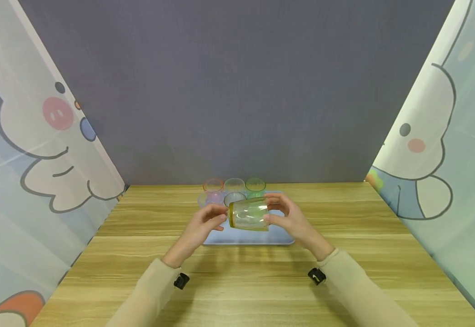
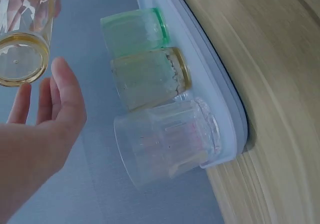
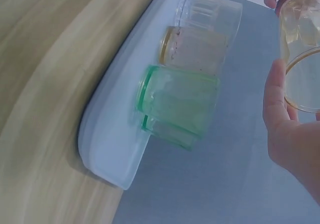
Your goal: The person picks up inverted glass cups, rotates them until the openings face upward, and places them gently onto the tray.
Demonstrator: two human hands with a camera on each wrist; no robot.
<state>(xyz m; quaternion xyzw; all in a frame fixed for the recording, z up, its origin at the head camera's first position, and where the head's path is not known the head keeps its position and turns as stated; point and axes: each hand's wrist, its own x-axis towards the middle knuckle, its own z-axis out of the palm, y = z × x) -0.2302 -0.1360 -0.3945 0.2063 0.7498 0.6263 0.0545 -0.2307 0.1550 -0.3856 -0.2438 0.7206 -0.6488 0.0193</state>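
Note:
A clear yellow-tinted cup [image 1: 248, 214] lies on its side in the air above a pale blue tray [image 1: 280, 235]. My right hand [image 1: 280, 212] grips its base end, thumb below and fingers over the top. The left hand [image 1: 214, 220] is held flat-fingered right at the cup's rim and does not grip it. The left wrist view shows that hand [image 2: 47, 109] with straight fingers just below the cup [image 2: 22, 39]. From the right wrist, the thumb [image 3: 277, 101] lies against the cup [image 3: 302, 54]. Several upright cups stand on the tray behind.
On the tray stand an orange-rimmed cup [image 1: 213, 185], a clear cup [image 1: 234, 185], a green cup [image 1: 255, 184] and a purple cup [image 1: 209, 199]. The tray sits mid-table on a wooden top [image 1: 139, 254]. A grey wall is behind; cartoon curtains hang on both sides.

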